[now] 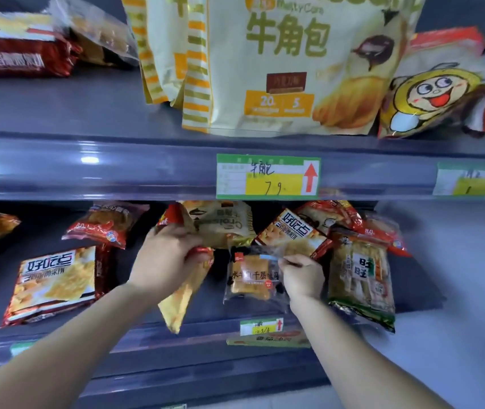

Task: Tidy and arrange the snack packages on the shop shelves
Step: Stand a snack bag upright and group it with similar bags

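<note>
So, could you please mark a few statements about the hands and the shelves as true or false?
1. The left hand grips a gold and red packet. True.
2. The right hand is empty. False: it pinches the top edge of a clear-wrapped cake packet.
3. The big yellow croissant bag stands on the upper shelf. True.
4. The price tag below that bag bears a blue arrow. False: its arrow is red and points up.
5. The green and gold packet lies left of both hands. False: it lies right of the right hand.
</note>
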